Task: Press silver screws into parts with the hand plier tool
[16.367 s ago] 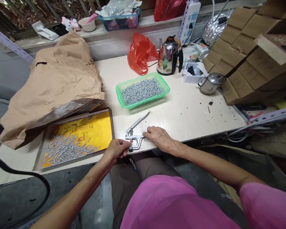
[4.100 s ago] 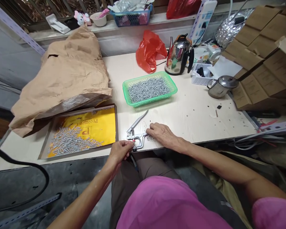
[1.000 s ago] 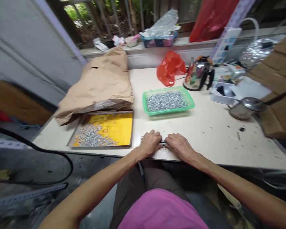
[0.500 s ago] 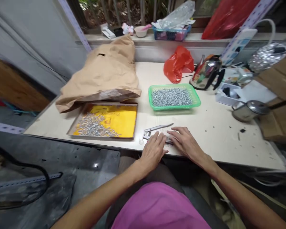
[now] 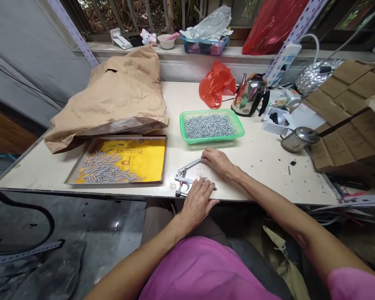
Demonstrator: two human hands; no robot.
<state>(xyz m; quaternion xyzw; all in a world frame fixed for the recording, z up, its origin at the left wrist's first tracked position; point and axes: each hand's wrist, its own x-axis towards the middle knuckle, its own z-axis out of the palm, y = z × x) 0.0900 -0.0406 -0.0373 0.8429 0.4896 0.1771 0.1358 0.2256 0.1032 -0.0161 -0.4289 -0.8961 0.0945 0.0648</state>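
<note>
A pair of snap fastener pliers [image 5: 183, 180] lies near the table's front edge, jaws to the left, with a spring and a red part at the head. My left hand [image 5: 200, 198] lies over the lower handle, fingers close together, and holds it against the table. The upper handle slants away to the right, and its end is in the curled fingers of my right hand [image 5: 217, 160]. To the left, a shallow box [image 5: 148, 166] with a yellow bottom holds a heap of small metal pins [image 5: 101, 168]. A green plastic basket [image 5: 212, 141], full of similar metal pieces [image 5: 209, 126], stands beyond my right hand.
A large brown paper bag [image 5: 118, 89] overhangs the box's back edge. Behind the basket are a red plastic bag [image 5: 215, 85] and a metal kettle [image 5: 250, 98]. A lidded metal cup [image 5: 298, 139] and cardboard boxes [image 5: 353, 125] stand on the right. Small scraps [image 5: 293, 163] lie nearby.
The pliers have opened wider, upper handle lifted away from the lower. My right hand has moved onto that handle's end. The view has shifted right.
</note>
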